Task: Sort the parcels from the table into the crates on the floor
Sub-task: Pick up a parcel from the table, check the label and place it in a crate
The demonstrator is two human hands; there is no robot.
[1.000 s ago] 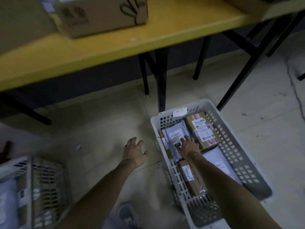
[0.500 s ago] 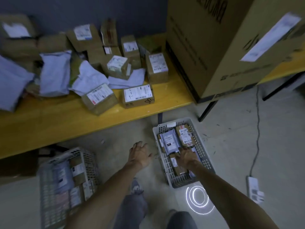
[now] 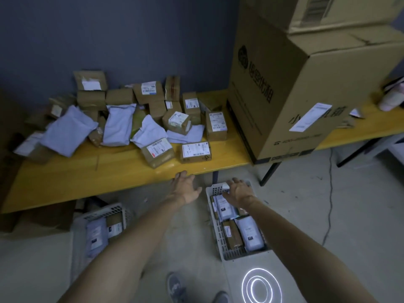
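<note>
Parcels (image 3: 135, 123): mixed heap of brown boxes and pale poly bags on the yellow table (image 3: 91, 178), piled against the wall, facing all ways. Two boxes sit apart nearest the front edge, labels up: labelled box (image 3: 196, 152), long axis roughly parallel to the edge; second box (image 3: 157, 152) just left of it, skewed.

Right crate (image 3: 215, 224): on the floor, long axis running away from the table, holds boxes and bags lying mostly lengthwise. Left crate (image 3: 96, 235): floor, under the table's front edge, partly filled.

Left hand (image 3: 185, 189): fingers straight, spread, empty, at the table edge. Right hand (image 3: 239, 192): above the right crate's far end, fingers loose, nothing held.

Large carton (image 3: 290, 95) on the table, right.
</note>
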